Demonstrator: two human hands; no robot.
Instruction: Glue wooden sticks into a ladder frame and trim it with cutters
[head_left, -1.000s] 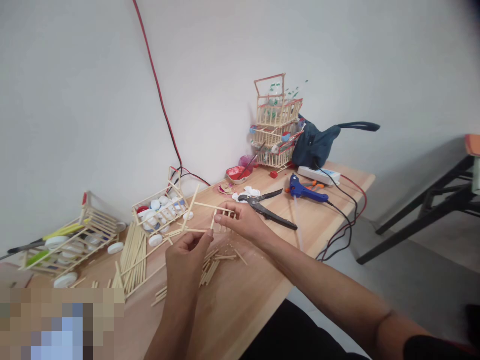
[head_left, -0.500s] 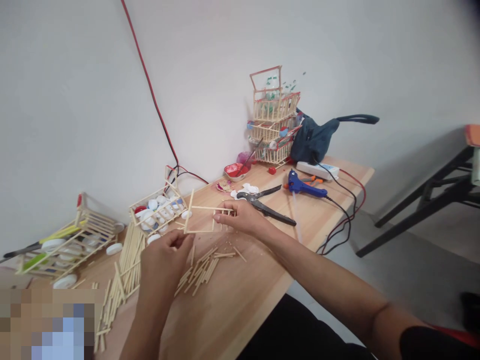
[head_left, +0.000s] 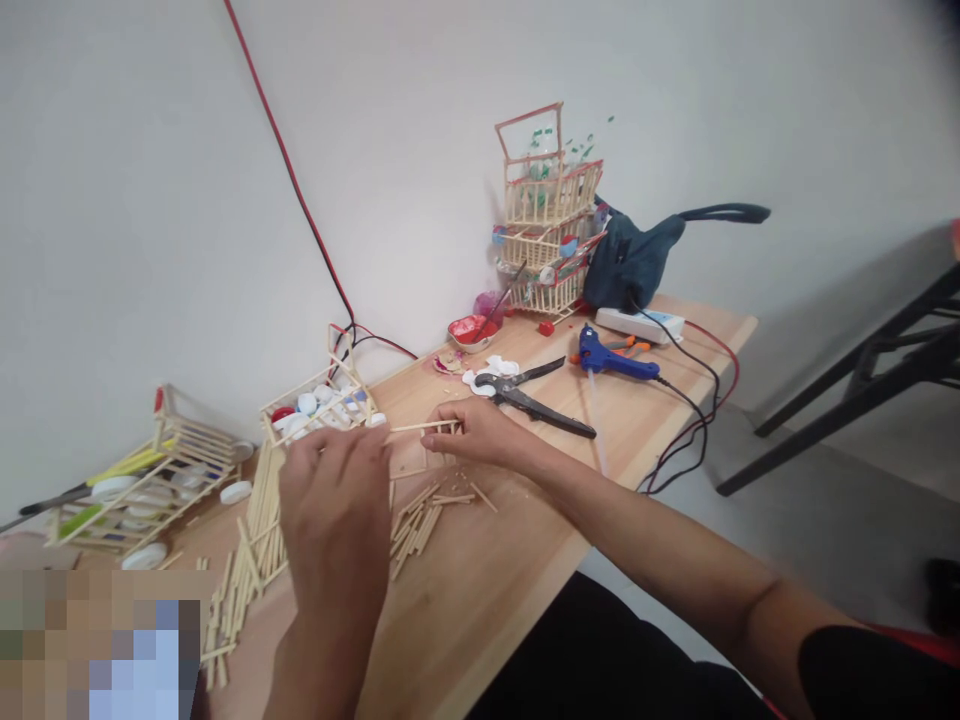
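Over the table I have a small frame of thin wooden sticks (head_left: 420,428). My right hand (head_left: 484,430) pinches its right end between thumb and fingers. At its left end my left hand (head_left: 337,500) is closed, fingers curled in and the back of the hand towards me. That hand covers the left end of the frame, so the exact contact is hidden. Under the frame lies a loose heap of short cut sticks (head_left: 420,525). A bundle of longer sticks (head_left: 266,500) lies left of and behind my left hand.
Stick baskets of bottle caps (head_left: 322,410) and markers (head_left: 142,490) stand at left. Behind are a stacked basket tower (head_left: 551,240), red paint dish (head_left: 472,333) and blue bag (head_left: 634,260). Cutters (head_left: 536,400), a glue gun (head_left: 615,360) and a power strip (head_left: 641,325) lie right.
My left hand has risen and shifted right, from the frame's lower left corner to cover its left end. My right hand keeps its hold. The view has shifted slightly.
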